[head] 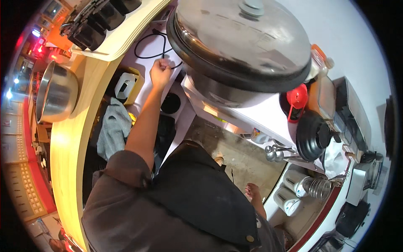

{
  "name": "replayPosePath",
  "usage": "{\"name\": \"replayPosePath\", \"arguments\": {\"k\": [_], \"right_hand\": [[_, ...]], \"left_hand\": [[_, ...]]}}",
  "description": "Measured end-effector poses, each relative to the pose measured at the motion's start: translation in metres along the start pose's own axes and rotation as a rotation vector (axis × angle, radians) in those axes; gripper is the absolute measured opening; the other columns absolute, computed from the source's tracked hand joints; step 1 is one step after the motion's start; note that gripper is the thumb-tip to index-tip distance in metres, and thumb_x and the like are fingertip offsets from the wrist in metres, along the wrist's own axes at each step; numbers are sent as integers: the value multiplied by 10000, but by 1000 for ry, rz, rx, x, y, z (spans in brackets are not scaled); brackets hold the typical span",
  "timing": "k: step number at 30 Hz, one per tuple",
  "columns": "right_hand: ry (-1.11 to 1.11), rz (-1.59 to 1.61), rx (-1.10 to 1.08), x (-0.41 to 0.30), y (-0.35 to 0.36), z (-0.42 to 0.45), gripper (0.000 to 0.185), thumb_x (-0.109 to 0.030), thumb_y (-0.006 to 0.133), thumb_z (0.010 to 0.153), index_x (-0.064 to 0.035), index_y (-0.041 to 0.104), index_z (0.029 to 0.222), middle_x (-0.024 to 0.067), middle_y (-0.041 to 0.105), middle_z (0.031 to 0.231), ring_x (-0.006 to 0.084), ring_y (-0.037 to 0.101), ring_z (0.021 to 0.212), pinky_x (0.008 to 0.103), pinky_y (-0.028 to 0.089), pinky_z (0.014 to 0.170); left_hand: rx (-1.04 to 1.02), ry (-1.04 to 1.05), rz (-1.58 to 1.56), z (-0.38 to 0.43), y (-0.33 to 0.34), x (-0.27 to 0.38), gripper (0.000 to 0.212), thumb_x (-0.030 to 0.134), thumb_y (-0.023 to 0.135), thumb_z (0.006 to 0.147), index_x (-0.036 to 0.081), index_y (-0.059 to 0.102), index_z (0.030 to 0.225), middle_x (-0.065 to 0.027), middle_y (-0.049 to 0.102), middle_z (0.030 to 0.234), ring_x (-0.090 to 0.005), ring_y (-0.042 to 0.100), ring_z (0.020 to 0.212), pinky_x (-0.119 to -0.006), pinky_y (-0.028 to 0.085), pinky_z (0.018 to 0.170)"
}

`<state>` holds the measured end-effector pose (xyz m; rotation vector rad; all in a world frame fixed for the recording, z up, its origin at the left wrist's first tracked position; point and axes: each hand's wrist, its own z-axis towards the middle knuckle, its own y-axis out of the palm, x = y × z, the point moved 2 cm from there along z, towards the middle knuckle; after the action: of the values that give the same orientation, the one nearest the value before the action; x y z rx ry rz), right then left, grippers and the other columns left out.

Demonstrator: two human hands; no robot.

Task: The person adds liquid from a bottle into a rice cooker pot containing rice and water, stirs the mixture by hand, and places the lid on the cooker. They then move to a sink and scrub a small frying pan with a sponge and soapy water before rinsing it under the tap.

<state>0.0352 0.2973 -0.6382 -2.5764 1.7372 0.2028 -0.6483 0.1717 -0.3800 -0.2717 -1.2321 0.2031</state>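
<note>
My left hand (161,73) reaches forward over a pale shelf, its fingers closed on a black cable (150,57). The cable lies in a loop just beyond the hand, and part of it runs toward the large lidded pot (217,89) on the right. Left of my forearm stands a yellow container (136,84) with a white plastic piece at its front. A grey cloth (114,130) hangs nearer to me. My right hand (252,191) hangs low at my side above the floor; its fingers look curled, and nothing visible is in it.
A wooden counter (70,138) on the left bears a steel bowl (61,94) and a tray (126,41) of black containers. To the right are a red scoop (297,97), black bowls (311,135), metal ladles (274,155) and white canisters (287,201). A white shelf edge (252,123) juts out below the pot.
</note>
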Motion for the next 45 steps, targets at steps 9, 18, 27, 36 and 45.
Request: {"name": "replayPosePath", "arguments": {"k": [9, 18, 27, 36, 45], "right_hand": [[-677, 19, 417, -50, 64, -93, 214, -187, 583, 805, -89, 550, 991, -5, 583, 849, 109, 550, 759, 241, 390, 596], [-123, 556, 260, 198, 70, -23, 277, -221, 446, 842, -78, 488, 1075, 72, 577, 975, 188, 561, 768, 306, 409, 561], [-83, 574, 307, 181, 77, -26, 246, -199, 488, 813, -80, 529, 1024, 50, 584, 874, 167, 560, 739, 287, 410, 563], [-509, 21, 546, 1, 77, -97, 272, -268, 505, 842, -106, 533, 1058, 21, 594, 930, 139, 562, 825, 289, 408, 648], [-276, -120, 427, 64, 115, -89, 214, -172, 531, 808, -75, 554, 998, 28, 584, 820, 128, 563, 737, 253, 408, 553]], "left_hand": [[-152, -79, 818, 198, 79, -107, 331, 310, 627, 719, 19, 555, 858, -70, 564, 703, -183, 545, 601, -319, 458, 590], [-13, -277, 819, 234, 85, -98, 319, 294, 614, 733, 13, 552, 873, -77, 561, 739, -187, 544, 627, -320, 454, 611], [257, -368, 715, 233, 52, -99, 308, 278, 601, 748, 8, 550, 888, -83, 558, 775, -191, 543, 654, -321, 451, 632], [263, -409, 642, 225, 55, -109, 297, 261, 587, 762, 3, 547, 903, -90, 555, 811, -196, 542, 681, -322, 448, 652], [149, -420, 509, 259, 65, -110, 286, 245, 574, 777, -2, 545, 918, -97, 552, 847, -200, 541, 708, -323, 445, 673]]}}
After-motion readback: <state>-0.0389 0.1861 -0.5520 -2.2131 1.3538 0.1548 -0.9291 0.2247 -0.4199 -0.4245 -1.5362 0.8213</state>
